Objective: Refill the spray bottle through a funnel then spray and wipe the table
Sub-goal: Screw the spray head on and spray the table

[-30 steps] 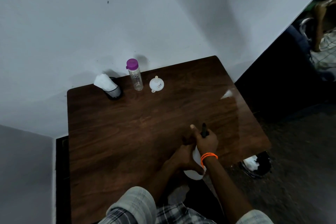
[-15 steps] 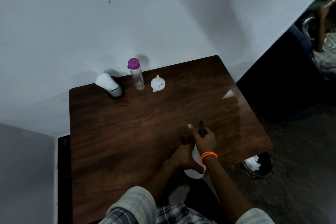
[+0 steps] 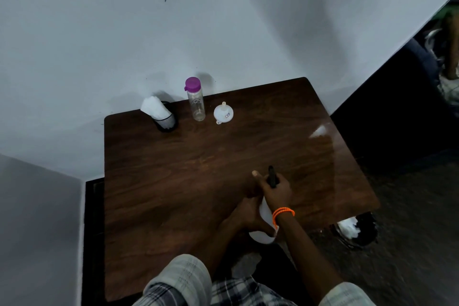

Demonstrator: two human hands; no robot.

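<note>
A white spray bottle with a black spray head stands near the front right of the brown wooden table. My left hand grips the bottle's white body from the left. My right hand, with an orange band at the wrist, is closed over the black spray head, whose nozzle sticks up past my fingers. At the back of the table lie a white funnel, wide end down, and a clear water bottle with a purple cap, standing upright. A white cloth sits in a black mesh cup.
The table stands against a white wall at the back and left. Dark floor lies to the right, with a black-and-white object under the table's right corner. Another person's limbs show at the far right edge.
My hands have kept their hold on the spray bottle. My right hand and the black spray head shifted slightly on top of the bottle; the rest is unchanged.
</note>
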